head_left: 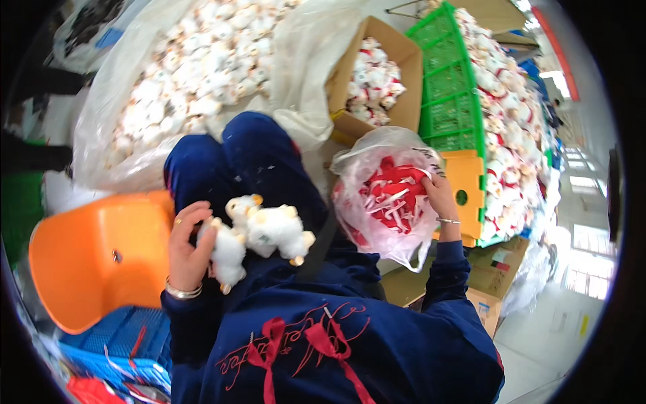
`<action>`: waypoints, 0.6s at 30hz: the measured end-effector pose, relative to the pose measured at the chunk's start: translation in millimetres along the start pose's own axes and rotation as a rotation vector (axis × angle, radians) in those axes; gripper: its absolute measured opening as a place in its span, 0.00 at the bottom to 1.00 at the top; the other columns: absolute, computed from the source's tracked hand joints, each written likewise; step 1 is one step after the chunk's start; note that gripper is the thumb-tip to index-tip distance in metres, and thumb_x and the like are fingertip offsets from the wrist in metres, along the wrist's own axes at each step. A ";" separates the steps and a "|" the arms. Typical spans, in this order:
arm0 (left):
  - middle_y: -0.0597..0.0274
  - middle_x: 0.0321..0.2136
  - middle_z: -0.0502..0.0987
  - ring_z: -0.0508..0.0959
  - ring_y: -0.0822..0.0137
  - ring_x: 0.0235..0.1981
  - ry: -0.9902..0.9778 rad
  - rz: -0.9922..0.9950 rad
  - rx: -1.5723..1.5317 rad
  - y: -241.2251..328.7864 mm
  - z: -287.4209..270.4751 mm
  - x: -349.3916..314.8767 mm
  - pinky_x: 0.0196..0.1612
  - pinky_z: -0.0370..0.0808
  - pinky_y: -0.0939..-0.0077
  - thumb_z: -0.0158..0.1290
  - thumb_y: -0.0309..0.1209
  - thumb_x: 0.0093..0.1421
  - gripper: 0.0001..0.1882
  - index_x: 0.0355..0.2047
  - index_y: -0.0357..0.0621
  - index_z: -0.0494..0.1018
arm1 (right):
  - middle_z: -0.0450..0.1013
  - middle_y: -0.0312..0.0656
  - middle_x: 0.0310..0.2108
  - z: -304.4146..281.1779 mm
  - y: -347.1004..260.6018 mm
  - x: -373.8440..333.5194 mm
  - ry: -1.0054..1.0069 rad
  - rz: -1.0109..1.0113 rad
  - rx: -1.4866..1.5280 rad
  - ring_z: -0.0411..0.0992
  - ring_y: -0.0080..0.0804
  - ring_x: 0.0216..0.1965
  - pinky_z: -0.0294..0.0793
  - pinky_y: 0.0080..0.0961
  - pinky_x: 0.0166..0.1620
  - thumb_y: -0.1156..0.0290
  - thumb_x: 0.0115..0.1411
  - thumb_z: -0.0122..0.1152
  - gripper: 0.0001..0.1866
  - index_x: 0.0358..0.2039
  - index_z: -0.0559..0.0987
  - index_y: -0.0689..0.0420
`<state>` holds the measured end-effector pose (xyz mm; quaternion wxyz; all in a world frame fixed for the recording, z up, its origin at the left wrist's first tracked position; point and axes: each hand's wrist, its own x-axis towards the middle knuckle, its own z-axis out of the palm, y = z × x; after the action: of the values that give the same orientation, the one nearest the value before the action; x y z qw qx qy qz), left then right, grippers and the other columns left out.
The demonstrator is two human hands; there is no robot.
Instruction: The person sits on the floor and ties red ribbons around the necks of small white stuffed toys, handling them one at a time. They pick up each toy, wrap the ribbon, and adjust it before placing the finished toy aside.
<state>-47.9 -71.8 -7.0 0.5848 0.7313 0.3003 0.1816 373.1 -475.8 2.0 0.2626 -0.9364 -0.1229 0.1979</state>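
**Plush toys pinned on the lap, other hand down in the ribbon bag**

Head view. The left hand (187, 248) was closed loosely round a small white plush animal (227, 254), thumb and fingers wrapped on its side, pressing it against the lap. A second white plush animal (274, 227) lay touching the first, resting on the dark blue trousers (256, 161); the thighs seemed to serve as a working surface, so both stayed within reach. The right hand (439, 196) reached into the mouth of a clear plastic bag (377, 202) full of red and white ribbon pieces (390, 195). The bag sat just beside the right knee, propped open, probably for single-handed picking.

An orange plastic chair (94, 256) stood at the left. Ahead lay a large clear sack of white plush toys (182, 74), a cardboard box (397, 54) with more, and a green plastic crate (447, 94).

Hard to make out: the right fingertips were sunk among the ribbons, so I cannot tell whether that hand was pinching anything or open. The kind of animal was unclear. The fisheye rim cut off the sack and crate.
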 end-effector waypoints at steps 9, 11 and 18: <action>0.59 0.49 0.77 0.77 0.71 0.46 -0.002 -0.041 -0.108 1.1 -3.0 13.0 0.50 0.73 0.79 0.53 0.19 0.64 0.11 0.47 0.34 0.75 | 0.75 0.28 0.27 -47.3 -45.1 -34.0 0.040 0.042 0.418 0.68 0.12 0.26 0.67 0.14 0.29 0.68 0.71 0.57 0.11 0.42 0.83 0.62; 0.60 0.48 0.77 0.76 0.71 0.46 -0.010 -0.026 -0.069 0.3 -5.1 14.1 0.50 0.73 0.79 0.52 0.19 0.64 0.11 0.47 0.34 0.76 | 0.75 0.27 0.27 -55.5 -39.0 -30.3 0.096 0.007 0.273 0.68 0.12 0.26 0.67 0.14 0.29 0.68 0.71 0.57 0.12 0.43 0.83 0.62; 0.63 0.46 0.76 0.75 0.71 0.46 0.000 -0.028 -0.202 6.2 -6.0 28.1 0.53 0.71 0.78 0.50 0.17 0.63 0.13 0.47 0.35 0.76 | 0.79 0.28 0.31 -70.5 -137.7 -57.8 0.032 -0.255 0.323 0.72 0.13 0.33 0.72 0.16 0.37 0.69 0.69 0.59 0.12 0.46 0.83 0.62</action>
<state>-29.1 -49.9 -2.0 0.6579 0.6645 0.2907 0.2027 334.9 -411.8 149.3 0.4342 -0.8620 -0.2027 0.1652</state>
